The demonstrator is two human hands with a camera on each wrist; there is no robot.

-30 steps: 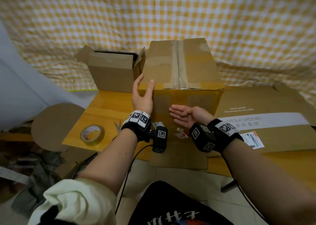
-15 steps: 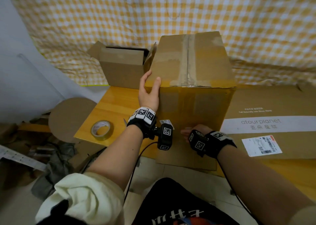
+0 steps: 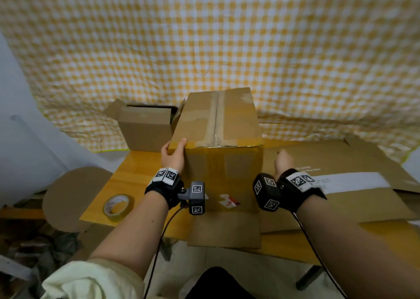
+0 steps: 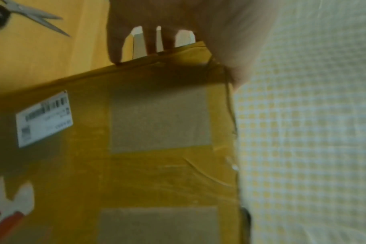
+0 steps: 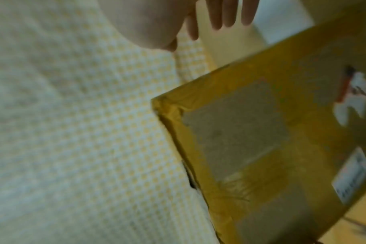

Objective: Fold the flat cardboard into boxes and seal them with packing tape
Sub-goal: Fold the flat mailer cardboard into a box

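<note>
A large cardboard box (image 3: 223, 173) stands upright on the wooden table (image 3: 134, 169), its top seam taped and its front covered in yellowish tape. A loose flap (image 3: 225, 230) hangs from its base over the table's front edge. My left hand (image 3: 173, 155) grips the box's upper left front corner, thumb on top and fingers down the left side; the left wrist view shows those fingers (image 4: 115, 46) along the box (image 4: 136, 148) edge. My right hand (image 3: 283, 164) is open beside the box's right side, fingers (image 5: 230, 14) straight. Whether it touches the box (image 5: 272, 140) is unclear.
A smaller open box (image 3: 145, 130) stands behind at the left. A tape roll (image 3: 118, 206) lies on the table's front left, scissors (image 4: 31, 18) near it. Flat printed cardboard (image 3: 341, 196) covers the table's right. A round cardboard piece (image 3: 75, 196) sits left of the table.
My right hand has left the lower front of the box and moved up and right to the box's right side. The left hand stays on the upper left corner.
</note>
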